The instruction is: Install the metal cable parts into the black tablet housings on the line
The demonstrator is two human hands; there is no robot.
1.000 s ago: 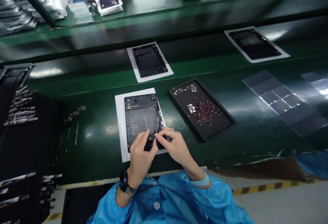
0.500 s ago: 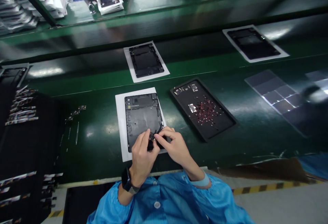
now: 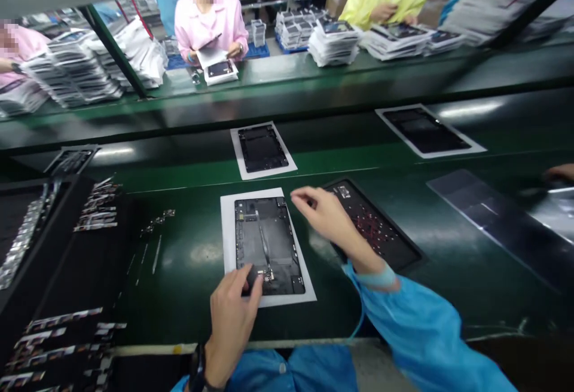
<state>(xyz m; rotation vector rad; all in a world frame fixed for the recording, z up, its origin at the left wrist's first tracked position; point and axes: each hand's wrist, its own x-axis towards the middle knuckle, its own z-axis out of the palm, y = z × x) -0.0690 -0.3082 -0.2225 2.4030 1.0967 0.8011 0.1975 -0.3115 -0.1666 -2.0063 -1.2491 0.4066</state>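
Observation:
A black tablet back shell (image 3: 282, 230) lies inside-up on a white sheet (image 3: 228, 230) in front of me. A thin flex cable (image 3: 263, 239) runs down it to a small circuit board (image 3: 268, 275) near its lower end. My left hand (image 3: 235, 308) rests at the shell's lower left, thumb and forefinger apart beside that board. Up and to the right, my right hand (image 3: 327, 216) hovers between the shell and a black tray (image 3: 406, 254), its thumb and fingertips pinched together. Anything between those fingertips is too small to make out. Red-and-black small parts (image 3: 370, 230) lie in the tray, partly behind my right forearm.
More tablet shells (image 3: 263, 148) (image 3: 426, 129) lie on sheets farther back. Strips of flex cables (image 3: 98, 204) fill a black board at left; small parts (image 3: 158, 221) lie beside it. Clear film (image 3: 488, 219) and another person's hand (image 3: 560, 172) are at right. Co-workers (image 3: 210, 21) sit across.
My right hand has left the shell and moved up and right towards the tray. My left hand stays at the shell's lower end. The cable and board now show, and the view has tilted upward.

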